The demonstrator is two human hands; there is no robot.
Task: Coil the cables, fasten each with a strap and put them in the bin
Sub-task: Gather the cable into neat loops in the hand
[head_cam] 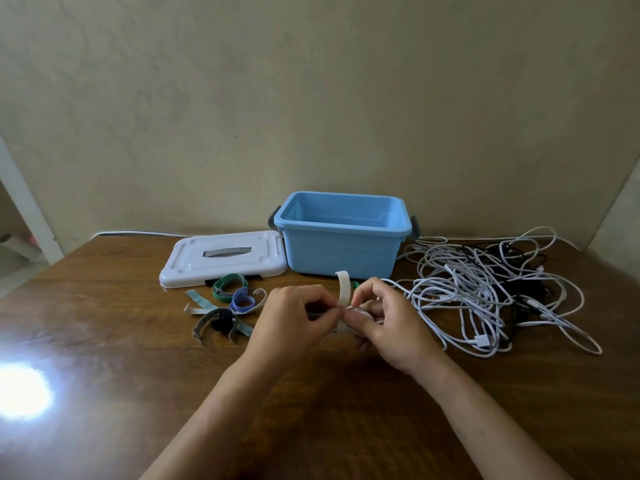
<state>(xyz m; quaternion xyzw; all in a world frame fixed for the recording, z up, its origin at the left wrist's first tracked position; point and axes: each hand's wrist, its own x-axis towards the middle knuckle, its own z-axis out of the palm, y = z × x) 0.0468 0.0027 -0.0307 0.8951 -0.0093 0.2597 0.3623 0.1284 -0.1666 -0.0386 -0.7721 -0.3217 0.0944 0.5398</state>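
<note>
Both hands grip one small coiled white cable (363, 315) just above the brown wooden worktop (104, 341): left hand (294, 320) pinches a cream fabric strap (344, 289) whose free end curls upward, right hand (384, 323) curls round the coil. Open light-blue plastic bin (341, 237) behind; white lid (223, 258) beside it. Loose coloured straps (228, 299) left, tangled white and black cables (485, 289) right. No legible writing

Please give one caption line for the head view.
Both hands wrap a white strap around a coiled cable before the blue bin.
</note>
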